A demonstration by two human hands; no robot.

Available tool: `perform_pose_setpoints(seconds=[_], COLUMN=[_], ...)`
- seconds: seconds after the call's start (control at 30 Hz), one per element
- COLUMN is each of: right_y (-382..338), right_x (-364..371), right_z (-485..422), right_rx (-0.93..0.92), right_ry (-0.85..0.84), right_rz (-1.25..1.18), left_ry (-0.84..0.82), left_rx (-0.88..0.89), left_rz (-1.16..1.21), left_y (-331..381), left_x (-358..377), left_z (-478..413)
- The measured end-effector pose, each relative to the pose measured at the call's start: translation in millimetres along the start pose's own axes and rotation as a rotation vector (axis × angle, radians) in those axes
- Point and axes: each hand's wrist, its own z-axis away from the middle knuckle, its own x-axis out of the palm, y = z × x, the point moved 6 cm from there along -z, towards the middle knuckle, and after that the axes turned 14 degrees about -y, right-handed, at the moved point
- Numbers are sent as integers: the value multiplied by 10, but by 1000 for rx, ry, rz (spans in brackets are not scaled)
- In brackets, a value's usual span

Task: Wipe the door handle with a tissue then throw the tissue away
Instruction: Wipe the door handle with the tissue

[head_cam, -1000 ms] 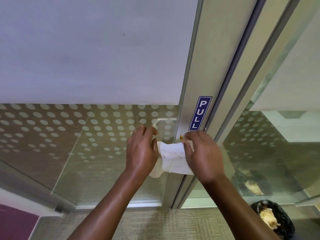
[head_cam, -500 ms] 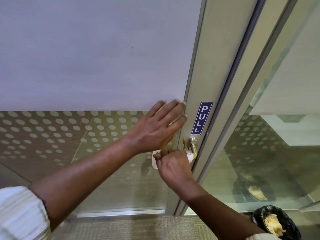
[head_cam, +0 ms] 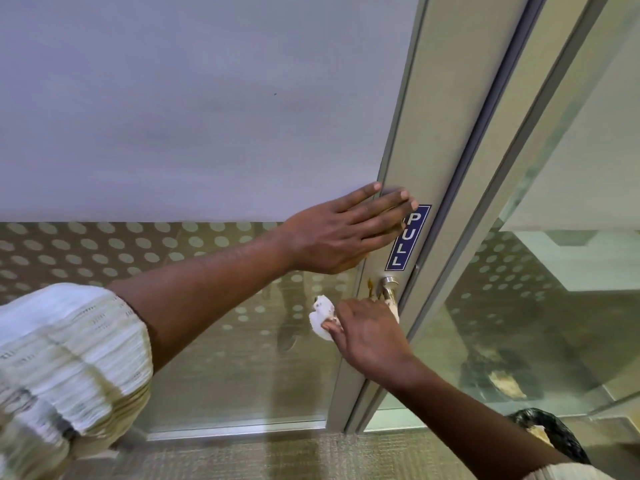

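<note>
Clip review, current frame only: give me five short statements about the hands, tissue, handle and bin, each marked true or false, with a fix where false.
1. The right hand holds the white tissue at the metal door handle. True.
2. The left hand grips the handle. False: it lies flat and open on the door frame, above the handle.
3. The blue sign reads PUSH. False: it reads PULL.
4. A bin with a black liner stands on the floor at lower right. True.
5. The tissue is already in the bin. False: it is in the right hand at the door.
</note>
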Motion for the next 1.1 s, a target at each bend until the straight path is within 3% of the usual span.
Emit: perform_pose_setpoints(seconds=[0.2,0.33,0.47,0.6,0.87,1.0,1.1], right_y=[-268,-165,278,206,-274,-119,165], right_x=[64,-14,83,91,-33,30,24], right_z=[-419,-160,114,147,-206,-101,-39], right_rx=[423,92,-121,-110,211,-49,-278], right_ry=[-142,-6,-73,-21,83,108,3], right_rz=[-96,-46,29,57,27,12,42], left_ry=[35,12,11,4,1,7,8], left_rx=[-15,2,2,6,1,4,13], left_rz=[-12,-16,-21,-27,-40,-40,-39], left_y=[-4,-3,-9,-3,-3,-2,-9], left_x=[-3,36,50,54,11,11,19], left_z=[1,4,2,2,6,15,14])
